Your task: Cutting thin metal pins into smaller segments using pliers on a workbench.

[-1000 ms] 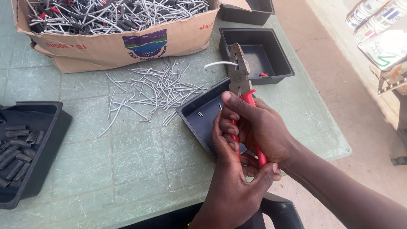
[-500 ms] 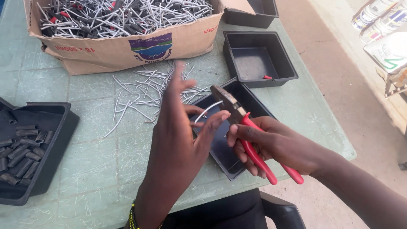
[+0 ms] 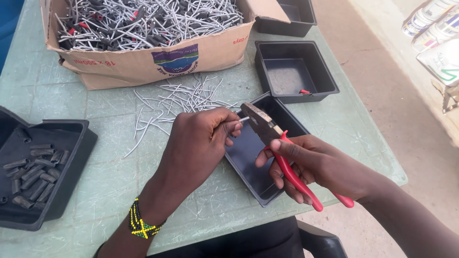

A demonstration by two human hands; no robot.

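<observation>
My right hand [image 3: 315, 165] grips red-handled pliers [image 3: 282, 153], their dark jaws pointing up and left over a black tray [image 3: 287, 125]. The jaws meet the tip of a thin grey wire [image 3: 243, 119] that my left hand [image 3: 201, 143] pinches between its fingers. A beaded band sits on my left wrist. Both hands hover above the near black tray, just right of a loose heap of bent grey wires [image 3: 181, 98] on the green table [image 3: 114, 167].
A cardboard box [image 3: 143, 59] full of wires with black and red sleeves stands at the back. Two more black trays [image 3: 325, 76] sit at the back right, one holding a small red piece. A black tray [image 3: 71, 157] with dark tube pieces lies at left. The table edge runs along the right.
My left hand, spread open over the tray half a second ago, now pinches a wire against the plier jaws. The pliers tilted from upright to slanting left.
</observation>
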